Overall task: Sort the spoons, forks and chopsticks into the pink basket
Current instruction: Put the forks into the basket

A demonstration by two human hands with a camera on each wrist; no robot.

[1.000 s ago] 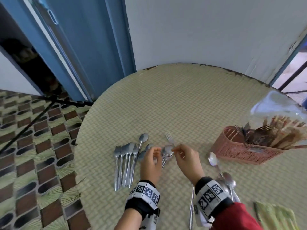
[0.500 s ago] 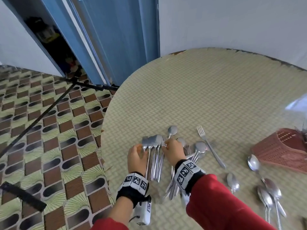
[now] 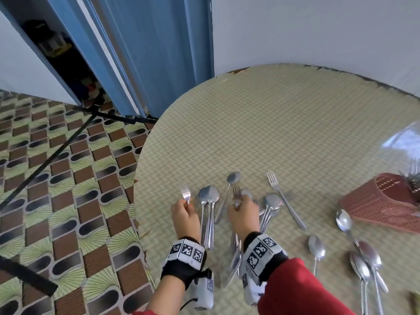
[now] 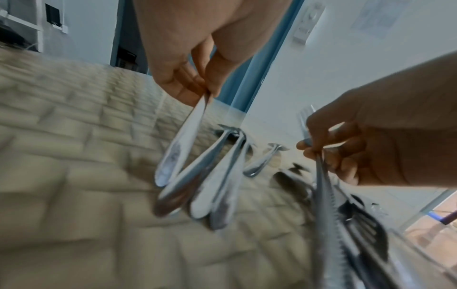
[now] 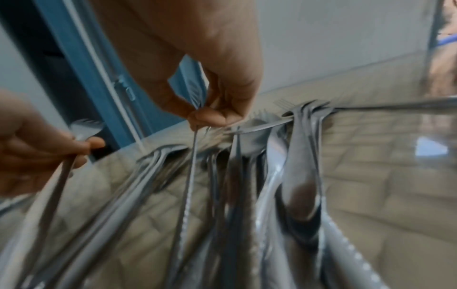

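Note:
My left hand (image 3: pixel 186 206) pinches the neck of a steel fork (image 3: pixel 184 192), tines pointing away; its handle (image 4: pixel 181 140) hangs under the fingers. Just to the right, my right hand (image 3: pixel 238 204) pinches a second fork (image 3: pixel 236 192) by its thin neck (image 5: pixel 195 125). Between the hands lie two or three spoons (image 3: pixel 209 194) side by side. More spoons (image 3: pixel 272 201) and a lone fork (image 3: pixel 283 200) lie right of my right hand. The pink basket (image 3: pixel 375 208) lies tipped at the right edge, with forks sticking out of it.
The round table (image 3: pixel 284 133) has a woven cover, and its edge curves close by my left hand. Loose spoons (image 3: pixel 363 262) lie near the front right. A clear plastic bag (image 3: pixel 402 142) sits above the basket. Patterned floor and a blue door frame are on the left.
Both hands moved left from the middle pile to the left bunch. Each now pinches one fork, and the left fork has come away from the spoons toward the table edge.

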